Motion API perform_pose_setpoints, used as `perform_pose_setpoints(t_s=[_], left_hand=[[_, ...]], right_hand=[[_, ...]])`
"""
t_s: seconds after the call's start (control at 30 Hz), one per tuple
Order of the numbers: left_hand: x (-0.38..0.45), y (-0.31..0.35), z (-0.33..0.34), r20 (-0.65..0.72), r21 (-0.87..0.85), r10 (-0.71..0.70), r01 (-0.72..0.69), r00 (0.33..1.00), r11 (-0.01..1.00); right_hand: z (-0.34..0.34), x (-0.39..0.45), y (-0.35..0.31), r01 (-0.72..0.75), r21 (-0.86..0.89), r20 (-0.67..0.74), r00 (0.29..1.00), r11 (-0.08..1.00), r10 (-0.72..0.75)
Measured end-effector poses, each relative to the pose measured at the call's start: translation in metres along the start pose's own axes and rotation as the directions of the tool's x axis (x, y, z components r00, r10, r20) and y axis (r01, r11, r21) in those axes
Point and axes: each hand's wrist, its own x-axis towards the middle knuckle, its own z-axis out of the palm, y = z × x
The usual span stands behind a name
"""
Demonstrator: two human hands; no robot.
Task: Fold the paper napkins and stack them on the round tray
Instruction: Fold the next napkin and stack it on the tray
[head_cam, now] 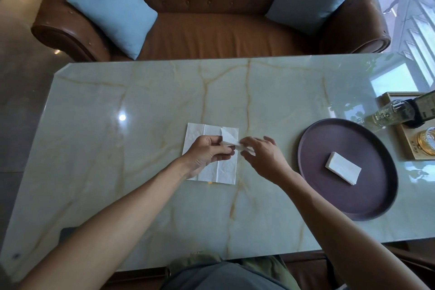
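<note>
A white paper napkin (226,169) lies unfolded on the marble table (141,101) in the middle. My left hand (207,153) rests over it and pinches a second, partly folded napkin (229,141) lifted just above it. My right hand (263,158) holds the other end of that lifted napkin with thumb and fingertips, remaining fingers spread. To the right sits a dark round tray (367,202) with one folded white napkin (343,168) lying in its middle.
A wooden box (404,148) with a glass bottle (388,113) and a gold-lidded jar (427,142) stands at the table's right edge, behind the tray. A brown leather sofa (211,35) with two blue cushions faces the far side.
</note>
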Motion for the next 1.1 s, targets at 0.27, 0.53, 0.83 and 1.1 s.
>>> perform_pose_setpoints(t_s=[0.27, 0.53, 0.83, 1.1], left_hand=[[-0.001, 0.007, -0.010, -0.123, 0.551, 0.059, 0.019, 0.991, 0.834], [0.017, 0.027, 0.023, 0.228, 0.955, 0.106, -0.243, 0.968, 0.170], [0.049, 0.025, 0.065, 0.281, 0.880, 0.043, -0.275, 0.959, 0.386], [0.095, 0.022, 0.136, 0.344, 0.869, -0.025, -0.308, 0.939, 0.388]], right_hand=[[-0.018, 0.006, -0.003, 0.047, -0.105, 0.097, 0.995, 0.993, -0.037], [-0.035, 0.004, 0.005, 0.052, -0.096, 0.283, 0.959, 0.994, -0.023], [-0.061, -0.023, 0.062, -0.132, 0.099, 0.189, 0.976, 0.986, 0.111], [-0.088, -0.078, 0.166, -0.392, 0.181, 0.089, 0.920, 0.902, 0.382]])
